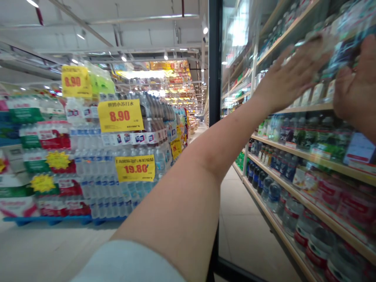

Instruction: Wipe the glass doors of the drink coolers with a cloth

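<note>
My left arm stretches from the bottom centre toward the upper right. At its end is my left hand (293, 74), blurred, its back toward me and its fingers stretched out. It is in front of the cooler's glass door (237, 35); I cannot tell whether it touches the pane. A pale blur by the fingertips cannot be made out. My right hand (357, 88) is at the right edge, partly cut off, thumb apart and fingers raised. Nothing shows in its visible part. Drink bottles (302, 127) line the shelves behind both hands.
The door's dark frame (216, 70) stands upright in the middle, with a lower rail (235, 270) near the floor. Large water bottles (320, 243) fill the bottom shelf. Leftward, stacked bottle packs (91, 168) with yellow price signs (120, 116) rest on blue pallets (55, 220).
</note>
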Action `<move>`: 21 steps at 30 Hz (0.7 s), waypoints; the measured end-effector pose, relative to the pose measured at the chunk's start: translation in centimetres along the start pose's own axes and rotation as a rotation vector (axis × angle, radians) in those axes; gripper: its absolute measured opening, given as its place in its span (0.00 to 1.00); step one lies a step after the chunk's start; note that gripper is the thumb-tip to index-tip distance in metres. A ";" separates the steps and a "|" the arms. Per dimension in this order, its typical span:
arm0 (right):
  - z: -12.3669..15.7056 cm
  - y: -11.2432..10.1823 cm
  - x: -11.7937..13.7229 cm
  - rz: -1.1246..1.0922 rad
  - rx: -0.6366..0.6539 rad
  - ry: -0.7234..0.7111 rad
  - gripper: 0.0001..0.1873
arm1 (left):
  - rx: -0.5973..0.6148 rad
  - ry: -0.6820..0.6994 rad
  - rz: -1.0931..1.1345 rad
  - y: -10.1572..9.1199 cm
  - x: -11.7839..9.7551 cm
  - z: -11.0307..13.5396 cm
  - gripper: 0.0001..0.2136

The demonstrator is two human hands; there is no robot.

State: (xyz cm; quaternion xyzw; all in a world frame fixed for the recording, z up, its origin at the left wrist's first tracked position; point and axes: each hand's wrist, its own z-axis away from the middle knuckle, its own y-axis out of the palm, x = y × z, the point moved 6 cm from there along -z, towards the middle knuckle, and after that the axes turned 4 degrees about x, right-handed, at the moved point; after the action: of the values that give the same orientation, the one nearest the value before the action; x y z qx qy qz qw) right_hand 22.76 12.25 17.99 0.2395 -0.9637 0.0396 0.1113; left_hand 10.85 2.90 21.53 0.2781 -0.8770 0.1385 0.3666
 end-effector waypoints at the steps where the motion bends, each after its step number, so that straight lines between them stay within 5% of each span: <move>1: 0.7 -0.6 0.2 0.009 0.000 0.008 0.36 | 0.015 -0.207 0.014 0.4 1.5 -0.2 0.28; 3: 1.8 -1.6 0.3 0.028 0.008 0.013 0.36 | 0.055 -0.489 0.049 1.1 3.3 0.0 0.27; 4: 2.1 -2.0 0.1 0.034 0.019 0.002 0.36 | 0.073 -0.484 0.066 1.2 3.1 0.1 0.28; 8: 1.4 -1.9 -0.3 -0.107 0.142 -0.194 0.37 | 0.087 0.064 0.128 0.6 -0.2 0.6 0.28; 9: 1.0 -1.7 -0.4 -0.179 0.165 -0.240 0.38 | 0.093 0.094 0.150 0.5 -0.2 0.8 0.28; 14: -0.5 -1.7 -0.8 -0.203 0.193 -0.179 0.35 | 0.101 -0.533 0.368 1.0 4.7 1.0 0.30; 16: -0.7 -2.0 -0.4 -0.141 0.185 -0.141 0.33 | 0.074 -0.375 0.469 0.8 3.9 0.7 0.33; 19: -1.1 -1.9 0.0 -0.095 0.201 -0.112 0.32 | 0.079 0.089 0.691 0.8 1.7 0.5 0.34; 21: -1.3 -1.8 0.2 -0.076 0.207 -0.121 0.32 | 0.018 0.057 0.732 1.2 2.5 0.3 0.34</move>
State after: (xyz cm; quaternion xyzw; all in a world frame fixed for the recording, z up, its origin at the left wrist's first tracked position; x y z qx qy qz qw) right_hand 23.72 10.80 19.38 0.2878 -0.9497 0.1200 0.0293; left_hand 8.57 2.80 23.07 -0.0548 -0.9065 0.2759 0.3148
